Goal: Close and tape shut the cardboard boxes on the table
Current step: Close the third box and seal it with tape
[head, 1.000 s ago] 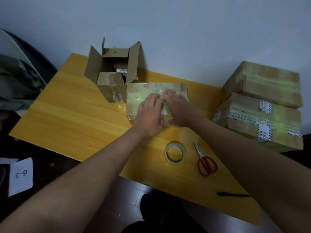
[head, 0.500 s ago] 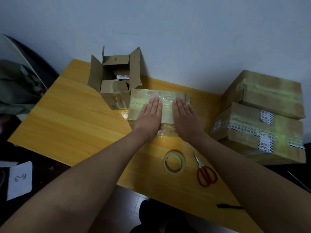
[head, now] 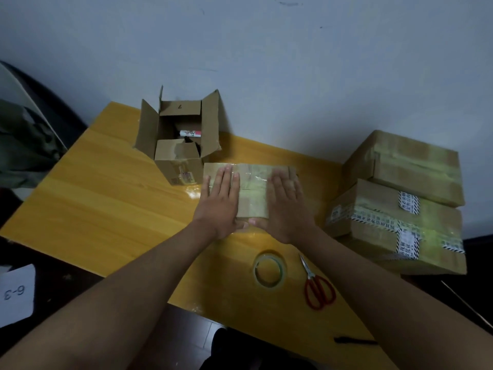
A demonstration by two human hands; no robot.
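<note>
Two flat hands on a taped box

Both thumbs drop over the near edge of the closed box (head: 252, 190), out of sight against its front face. Glare on the clear tape blurs the seam. The left hand (head: 220, 202) and right hand (head: 288, 205) lie palm-down, fingers straight, pressing its top. It sits mid-tabletop (head: 93, 198), just beside an open box (head: 178, 145); contents there are unclear.
</note>
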